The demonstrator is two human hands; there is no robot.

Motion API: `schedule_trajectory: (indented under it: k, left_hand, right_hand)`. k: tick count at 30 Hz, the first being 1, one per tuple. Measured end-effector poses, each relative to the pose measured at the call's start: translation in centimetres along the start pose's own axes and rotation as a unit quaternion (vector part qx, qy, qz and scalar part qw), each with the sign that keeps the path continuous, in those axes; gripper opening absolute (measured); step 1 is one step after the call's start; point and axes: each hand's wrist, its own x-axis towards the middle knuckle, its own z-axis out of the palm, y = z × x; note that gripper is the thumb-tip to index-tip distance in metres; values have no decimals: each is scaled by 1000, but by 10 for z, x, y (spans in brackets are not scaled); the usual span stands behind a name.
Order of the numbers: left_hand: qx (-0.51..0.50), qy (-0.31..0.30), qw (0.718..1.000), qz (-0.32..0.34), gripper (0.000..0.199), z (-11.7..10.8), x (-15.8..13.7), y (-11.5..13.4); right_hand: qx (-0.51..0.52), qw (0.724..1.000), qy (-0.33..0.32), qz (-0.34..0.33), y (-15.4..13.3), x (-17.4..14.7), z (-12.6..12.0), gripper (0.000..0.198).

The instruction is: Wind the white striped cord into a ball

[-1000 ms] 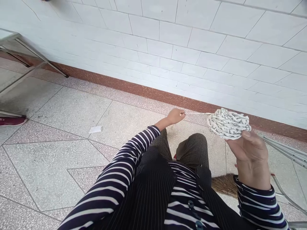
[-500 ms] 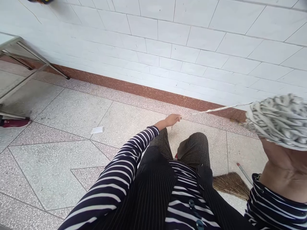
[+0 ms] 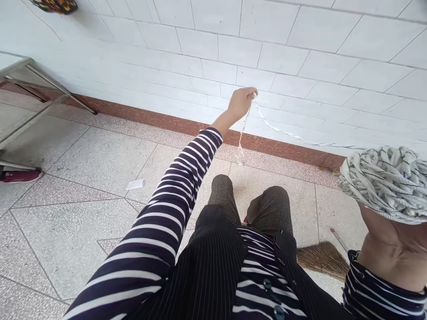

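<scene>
My left hand [image 3: 243, 101] is raised in front of the wall, its fingers pinched on a thin white rope [image 3: 280, 130]. A frayed loose end dangles below that hand. From the pinch the rope sags and runs right to a thick coil of white rope with dark flecks [image 3: 383, 182]. My right hand [image 3: 388, 231] is raised at the right edge and bears this coil, whose turns are bunched over it. The coil hides its fingers; only the lower hand and wrist show.
A straw broom [image 3: 322, 258] lies on the floor at right. To the left stand a metal-legged table [image 3: 63, 86] and a red shoe [image 3: 22, 176]. A white paper [image 3: 135, 184] lies on the floor. The tiled wall [image 3: 200, 49] is in front.
My left hand has risen from low near the floor trim to in front of the tiles. The rope, taut before, now sags. The coil has shifted slightly down in view.
</scene>
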Motion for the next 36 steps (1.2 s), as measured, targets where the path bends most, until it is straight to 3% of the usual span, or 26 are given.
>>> schedule_trajectory:
  k: [2,6,8,10,12,14,16,18,21,25,28,32,34,36]
  left_hand:
    - [-13,-47,999,24,40,13,-5,20]
    - [-5,-253,966,54,35,30,-58,69]
    - [-43,-240,967,69,39,10,-88,103]
    - [-119,-181,972,87,48,-26,-120,141]
    - [-199,-160,959,120,51,-59,-158,175]
    - [-211,-255,927,174,46,-71,-201,194]
    - [-173,-366,894,194,39,-57,-241,192]
    - [-121,-418,886,163,37,-28,-264,167]
    - [-59,-399,911,90,37,11,-261,106]
    - [5,-341,940,28,38,30,-230,45]
    - [5,-299,954,6,44,46,-219,46]
    - [-67,-246,966,54,59,86,-200,84]
    - [-90,-263,958,76,51,107,-187,95]
    - [-73,-319,943,56,47,121,-180,91]
  right_hand:
    - [39,999,-2,-14,1,-2,5,26]
    - [50,999,4,1,4,-2,8,26]
    - [51,999,13,9,8,3,3,31]
    - [63,998,21,18,17,9,-4,38]
    - [79,996,27,38,27,17,-11,43]
    - [79,993,44,71,39,22,-15,43]
    - [67,991,54,102,49,26,-18,41]
    - [59,990,46,122,56,27,-18,39]
    - [57,989,26,132,61,23,-18,39]
    - [80,988,3,132,59,17,-13,48]
    - [97,986,-20,132,53,14,-4,56]
    - [69,982,-65,163,46,11,12,53]
    - [53,980,-87,173,41,8,16,52]
    - [44,979,-100,173,35,5,15,54]
